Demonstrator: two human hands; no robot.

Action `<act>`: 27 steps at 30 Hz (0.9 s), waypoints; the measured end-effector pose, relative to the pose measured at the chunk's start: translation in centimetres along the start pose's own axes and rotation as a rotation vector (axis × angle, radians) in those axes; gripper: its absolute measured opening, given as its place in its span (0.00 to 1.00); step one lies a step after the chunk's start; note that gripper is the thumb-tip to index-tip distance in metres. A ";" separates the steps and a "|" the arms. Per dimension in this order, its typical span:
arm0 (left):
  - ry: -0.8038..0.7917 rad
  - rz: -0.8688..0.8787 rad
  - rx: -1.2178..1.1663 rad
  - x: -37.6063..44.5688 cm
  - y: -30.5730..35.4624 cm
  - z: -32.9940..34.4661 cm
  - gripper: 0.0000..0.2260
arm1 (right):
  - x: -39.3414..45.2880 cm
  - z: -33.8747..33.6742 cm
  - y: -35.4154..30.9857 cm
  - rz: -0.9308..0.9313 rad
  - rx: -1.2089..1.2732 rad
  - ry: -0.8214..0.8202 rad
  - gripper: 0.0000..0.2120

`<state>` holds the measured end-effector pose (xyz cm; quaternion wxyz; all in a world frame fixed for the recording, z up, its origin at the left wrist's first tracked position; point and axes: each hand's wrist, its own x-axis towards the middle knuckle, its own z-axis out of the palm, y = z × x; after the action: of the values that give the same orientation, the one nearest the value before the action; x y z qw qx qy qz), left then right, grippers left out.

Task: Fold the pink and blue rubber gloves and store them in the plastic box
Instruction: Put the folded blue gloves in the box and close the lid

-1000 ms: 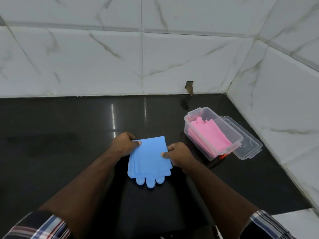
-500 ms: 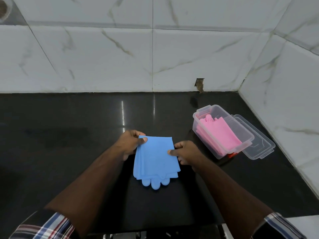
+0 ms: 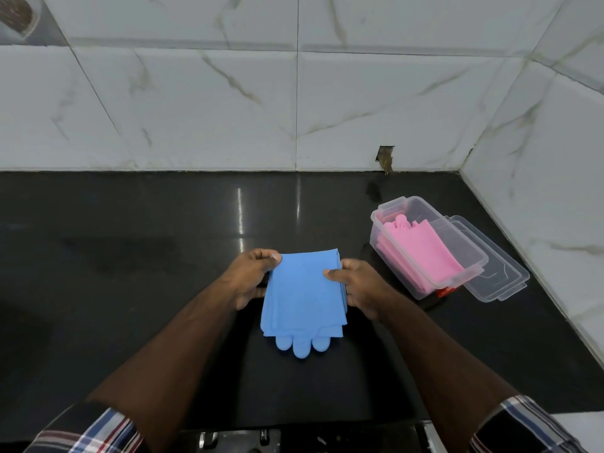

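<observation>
Both your hands have slid up the folded blue gloves (image 3: pixel 304 295), left hand (image 3: pixel 253 276) and right hand (image 3: pixel 354 286) now pinching the far corners, with the plastic box (image 3: pixel 385 210) holding the pink gloves (image 3: pixel 421 253) nearer your right.

A glossy black counter (image 3: pixel 147 273) fills the lower view, with two bright streaks of reflected light (image 3: pixel 240 210) on it. Behind the counter rises a wall of white marble-veined tiles (image 3: pixel 196 109), which turns a corner and runs along the counter's right edge. At the base of the back wall, just above the counter, a chipped hole (image 3: pixel 385 157) shows brown.
</observation>
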<state>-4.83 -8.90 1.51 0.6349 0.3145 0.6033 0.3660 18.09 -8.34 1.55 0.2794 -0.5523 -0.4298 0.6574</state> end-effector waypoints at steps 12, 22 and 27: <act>-0.009 -0.029 0.128 -1.3 -1.4 0.5 0.11 | -1.2 -0.4 1.6 -0.058 0.025 0.012 0.12; -0.027 0.036 0.077 -2.9 1.5 2.2 0.09 | -2.2 -1.8 -1.8 -0.240 0.094 0.206 0.15; -0.047 0.113 0.007 -3.4 4.5 5.9 0.11 | -3.3 -5.7 -6.3 -0.278 0.138 0.217 0.18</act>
<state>0.65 -9.16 7.56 0.6261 0.3589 0.5708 0.3917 23.68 -6.66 8.54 0.4495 -0.5348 -0.4233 0.5769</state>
